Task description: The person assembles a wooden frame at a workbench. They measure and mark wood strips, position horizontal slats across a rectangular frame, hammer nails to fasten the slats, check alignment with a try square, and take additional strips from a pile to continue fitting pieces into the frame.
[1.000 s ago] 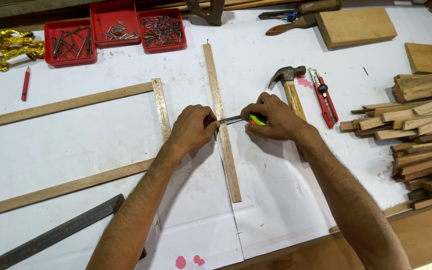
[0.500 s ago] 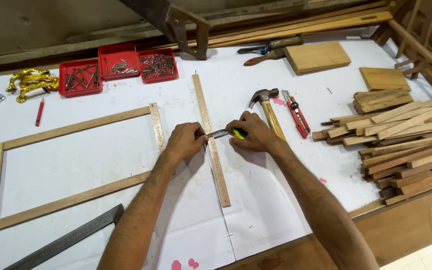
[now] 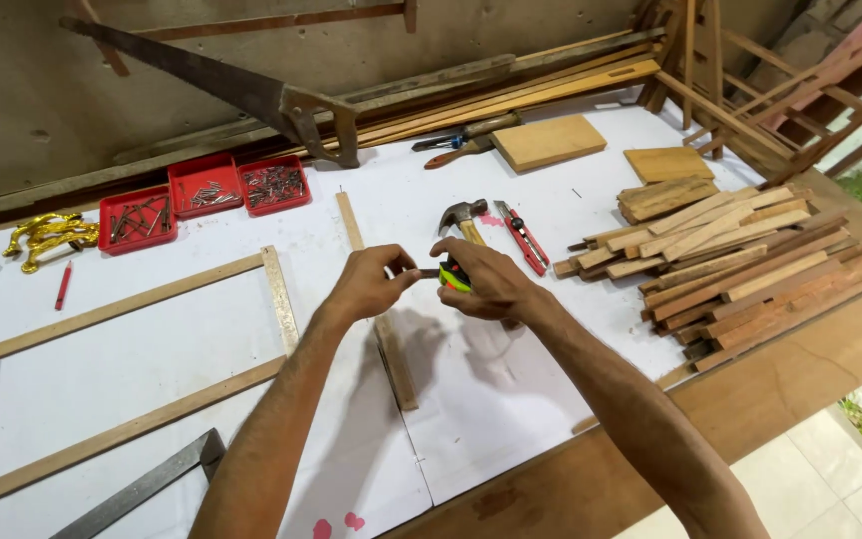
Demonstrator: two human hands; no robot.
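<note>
My right hand grips a small tape measure with a yellow-green and black case. My left hand pinches the short stretch of tape pulled out of it, fingers closed on the tape's end. Both hands hover just above a long thin wooden strip that lies on the white sheet. The strip runs from near the red trays toward me and passes under my hands.
A wooden frame lies at left, a steel square below it. Three red trays of nails, a claw hammer, a red utility knife, a handsaw and a pile of wood strips surround the hands.
The view has tilted up and pulled back, showing the wall and saw. Both hands have lifted slightly off the strip, still holding the tape measure between them.
</note>
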